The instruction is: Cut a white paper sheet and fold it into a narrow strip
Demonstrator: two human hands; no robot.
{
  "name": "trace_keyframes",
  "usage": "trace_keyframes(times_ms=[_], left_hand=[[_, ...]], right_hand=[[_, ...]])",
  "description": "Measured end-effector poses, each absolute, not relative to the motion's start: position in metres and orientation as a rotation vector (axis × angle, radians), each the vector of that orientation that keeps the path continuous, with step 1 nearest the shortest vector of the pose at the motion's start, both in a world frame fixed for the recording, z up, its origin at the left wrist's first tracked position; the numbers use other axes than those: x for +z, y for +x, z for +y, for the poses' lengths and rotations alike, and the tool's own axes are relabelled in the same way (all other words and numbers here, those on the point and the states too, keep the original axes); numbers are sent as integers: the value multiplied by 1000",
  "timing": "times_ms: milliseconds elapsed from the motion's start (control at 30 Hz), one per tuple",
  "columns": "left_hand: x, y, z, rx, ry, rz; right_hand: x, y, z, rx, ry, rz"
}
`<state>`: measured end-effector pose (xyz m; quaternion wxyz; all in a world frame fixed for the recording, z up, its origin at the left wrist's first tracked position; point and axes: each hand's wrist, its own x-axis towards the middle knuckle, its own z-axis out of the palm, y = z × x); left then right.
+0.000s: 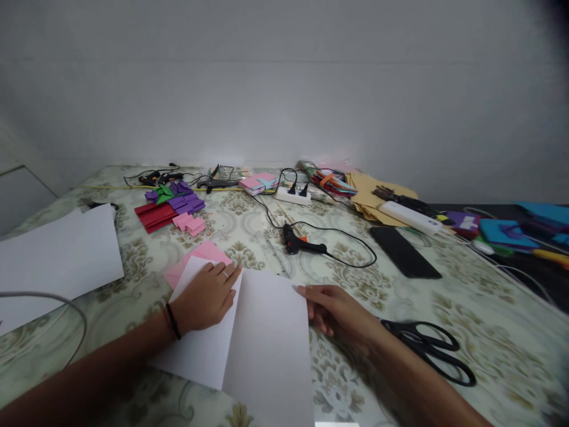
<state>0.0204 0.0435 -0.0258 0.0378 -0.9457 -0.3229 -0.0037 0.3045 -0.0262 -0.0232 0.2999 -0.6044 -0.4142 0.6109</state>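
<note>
Pinching the white sheet (271, 338) by its far right corner, your right hand (333, 311) was left of the black scissors (422, 344); your left hand (205, 296) lay on the sheet's left side, fingers close together. The sheet lay near on the tablecloth (347, 388), overlapping pink paper (184, 265).

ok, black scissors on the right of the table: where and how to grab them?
Take the black scissors by the handle loops, coming from the right. The loops point right and towards the wearer, offering rounded openings for fingers. The blade end runs out of sight behind the right forearm, so I'd avoid reaching from that side.
</note>
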Motion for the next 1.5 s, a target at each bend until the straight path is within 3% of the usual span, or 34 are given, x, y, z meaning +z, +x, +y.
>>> trace_keyframes(times_ms=[833,1500], left_hand=[[-29,20,44,-20,-2891,-1008],[-24,11,22,-126,-2994,-1015]], right_hand=[[-34,307,-36,1414,-1810,-1393],[-32,308,-46,1509,-1702,-1273]])
